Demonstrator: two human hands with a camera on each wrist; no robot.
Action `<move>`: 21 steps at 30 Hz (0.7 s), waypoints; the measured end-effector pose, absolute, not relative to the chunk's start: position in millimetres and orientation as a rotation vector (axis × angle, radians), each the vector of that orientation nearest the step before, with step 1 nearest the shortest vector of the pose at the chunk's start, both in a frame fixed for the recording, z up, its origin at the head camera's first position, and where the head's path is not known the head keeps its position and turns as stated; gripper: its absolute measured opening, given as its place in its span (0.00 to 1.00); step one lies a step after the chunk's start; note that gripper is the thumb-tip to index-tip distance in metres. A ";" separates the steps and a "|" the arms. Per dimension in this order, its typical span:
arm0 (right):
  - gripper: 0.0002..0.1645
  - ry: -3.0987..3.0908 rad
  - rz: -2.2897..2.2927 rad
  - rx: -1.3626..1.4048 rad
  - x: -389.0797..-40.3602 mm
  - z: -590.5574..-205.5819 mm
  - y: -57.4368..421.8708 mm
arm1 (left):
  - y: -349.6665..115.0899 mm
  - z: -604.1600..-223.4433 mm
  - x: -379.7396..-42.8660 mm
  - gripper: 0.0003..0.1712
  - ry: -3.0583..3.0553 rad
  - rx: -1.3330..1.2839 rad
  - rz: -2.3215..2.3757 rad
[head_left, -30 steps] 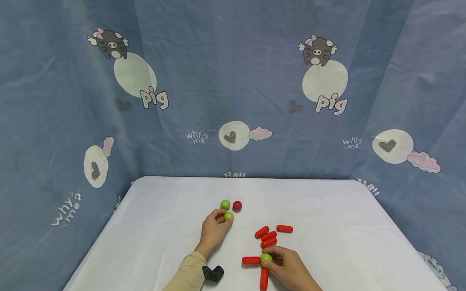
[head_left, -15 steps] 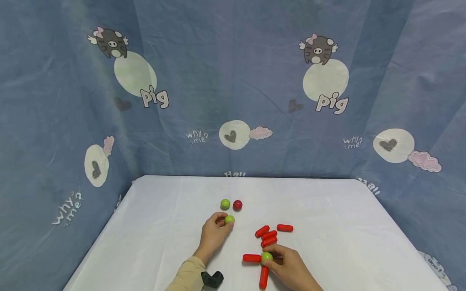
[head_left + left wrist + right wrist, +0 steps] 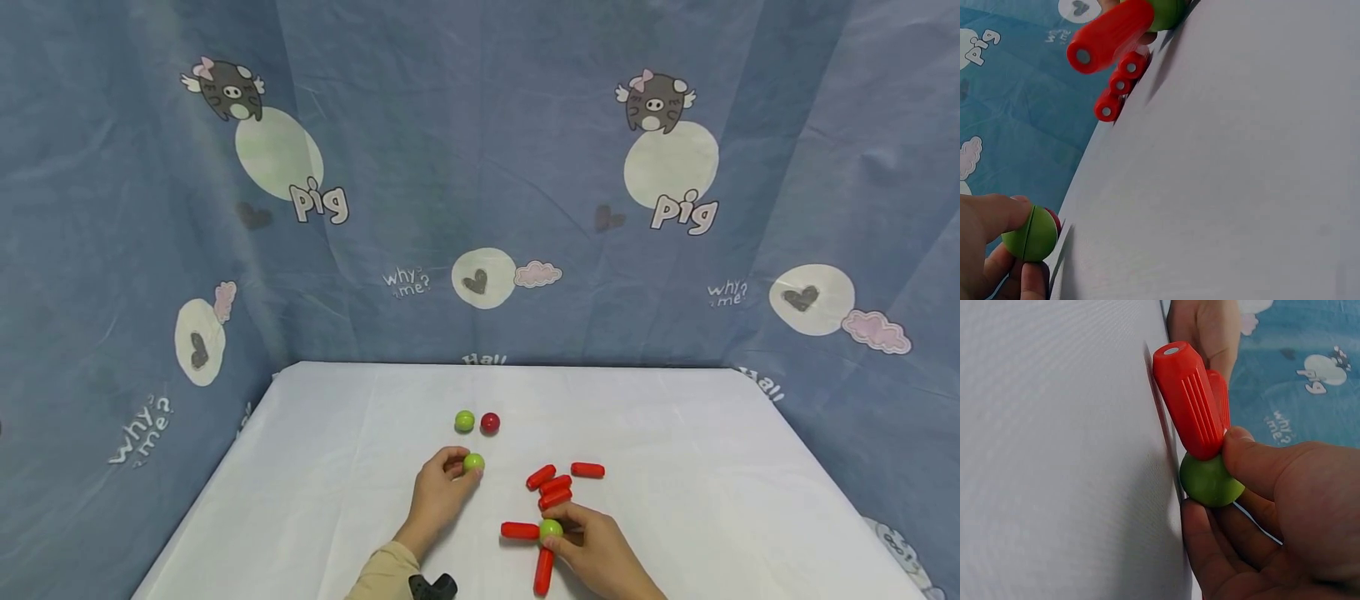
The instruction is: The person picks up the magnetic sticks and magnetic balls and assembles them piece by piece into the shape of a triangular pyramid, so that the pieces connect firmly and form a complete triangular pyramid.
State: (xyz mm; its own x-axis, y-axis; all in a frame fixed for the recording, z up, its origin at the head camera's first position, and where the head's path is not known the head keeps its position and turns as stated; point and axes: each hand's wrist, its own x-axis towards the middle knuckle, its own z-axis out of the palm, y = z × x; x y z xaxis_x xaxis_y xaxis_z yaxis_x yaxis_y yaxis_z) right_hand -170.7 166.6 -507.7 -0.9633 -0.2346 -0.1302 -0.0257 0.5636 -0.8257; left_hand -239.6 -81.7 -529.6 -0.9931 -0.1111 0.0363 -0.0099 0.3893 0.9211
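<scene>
Found left hand point(image 3: 437, 497) curled, pinching first green ball point(image 3: 474, 462) between thumb and fingers, with second green ball point(image 3: 464, 421) and red ball point(image 3: 490, 423) beyond on white table point(image 3: 690, 450). Observed farther right two red rods point(image 3: 520, 531) touching third green ball point(image 3: 551, 531), four loose red rods point(image 3: 556, 484) beyond, then right hand point(image 3: 600, 550) with thumb and fingers gripping that third ball.

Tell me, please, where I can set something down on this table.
The white table has wide bare patches right of the right hand and left of the left hand. A narrower one lies between the left hand and the sideways red rod touching the right hand's green ball. Crowded: beyond that ball, where red rods cluster.
</scene>
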 end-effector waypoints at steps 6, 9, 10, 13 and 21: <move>0.20 2.576 -1.359 -0.218 -171.0 -505.6 166.4 | -82.1 -527.0 -230.8 0.20 -2.564 0.110 -1.682; 0.21 2.587 -1.348 -0.223 -170.8 -505.8 165.8 | -82.7 -526.8 -225.3 0.20 -2.565 0.087 -1.693; 0.21 2.590 -1.344 -0.222 -170.6 -505.8 165.7 | -82.9 -527.0 -223.3 0.21 -2.567 0.081 -1.697; 0.21 2.597 -1.330 -0.215 -170.0 -506.4 165.5 | -83.4 -527.7 -217.2 0.21 -2.573 0.077 -1.708; 0.20 2.601 -1.327 -0.225 -169.3 -505.6 165.2 | -85.4 -529.2 -206.7 0.20 -2.578 0.057 -1.728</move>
State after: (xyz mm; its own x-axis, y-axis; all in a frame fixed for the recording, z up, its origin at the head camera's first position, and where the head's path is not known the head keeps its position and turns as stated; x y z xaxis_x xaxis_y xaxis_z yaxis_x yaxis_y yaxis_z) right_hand -169.3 165.2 -505.6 -0.9656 -0.2308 -0.1194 -0.0388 0.5824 -0.8120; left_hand -206.7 -85.4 -529.2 -0.9986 -0.0514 0.0111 -0.0093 0.3798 0.9250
